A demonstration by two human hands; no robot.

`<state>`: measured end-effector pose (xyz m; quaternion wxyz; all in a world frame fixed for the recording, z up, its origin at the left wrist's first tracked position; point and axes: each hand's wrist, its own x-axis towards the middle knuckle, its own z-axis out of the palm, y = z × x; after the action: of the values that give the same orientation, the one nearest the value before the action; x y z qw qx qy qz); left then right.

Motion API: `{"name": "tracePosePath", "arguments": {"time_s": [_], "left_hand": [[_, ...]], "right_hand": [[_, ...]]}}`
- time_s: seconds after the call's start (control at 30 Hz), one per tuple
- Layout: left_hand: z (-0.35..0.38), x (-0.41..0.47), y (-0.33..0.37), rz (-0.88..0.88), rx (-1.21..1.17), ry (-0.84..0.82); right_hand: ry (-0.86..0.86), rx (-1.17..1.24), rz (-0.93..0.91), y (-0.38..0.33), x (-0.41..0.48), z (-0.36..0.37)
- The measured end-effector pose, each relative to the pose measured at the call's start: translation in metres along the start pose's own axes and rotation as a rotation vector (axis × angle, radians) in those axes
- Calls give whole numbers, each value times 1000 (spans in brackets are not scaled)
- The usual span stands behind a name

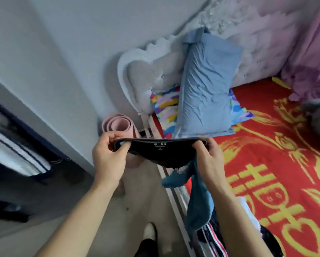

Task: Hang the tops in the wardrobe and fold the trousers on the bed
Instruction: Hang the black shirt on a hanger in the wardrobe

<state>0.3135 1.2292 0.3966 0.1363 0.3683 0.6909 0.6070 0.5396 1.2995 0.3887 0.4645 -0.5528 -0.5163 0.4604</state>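
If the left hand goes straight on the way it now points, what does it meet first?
Probably the pink rolled mat, just beyond the left hand, which grips the black waistband. The mat may sit lower than the hand, so the hand could pass above it.

A black waistband on teal trousers is seen mid-frame. The bed cover is red with yellow patterns; the pillow is light blue.
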Motion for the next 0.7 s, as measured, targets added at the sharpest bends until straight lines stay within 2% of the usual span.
{"name": "tracePosePath", "arguments": {"time_s": [0.17,0.37,0.53,0.7], "left_hand": [[-111,15,26,46,18,240],[-247,12,37,94,-42,419],[-363,4,22,110,-66,509],[-481,9,-1,111,44,543]], "right_hand": [[-194,95,-160,-65,-36,82],[-333,90,-304,-110,-108,163],[-398,75,-373,-136,-181,237],[-435,93,-455,-174,-256,334]]}}
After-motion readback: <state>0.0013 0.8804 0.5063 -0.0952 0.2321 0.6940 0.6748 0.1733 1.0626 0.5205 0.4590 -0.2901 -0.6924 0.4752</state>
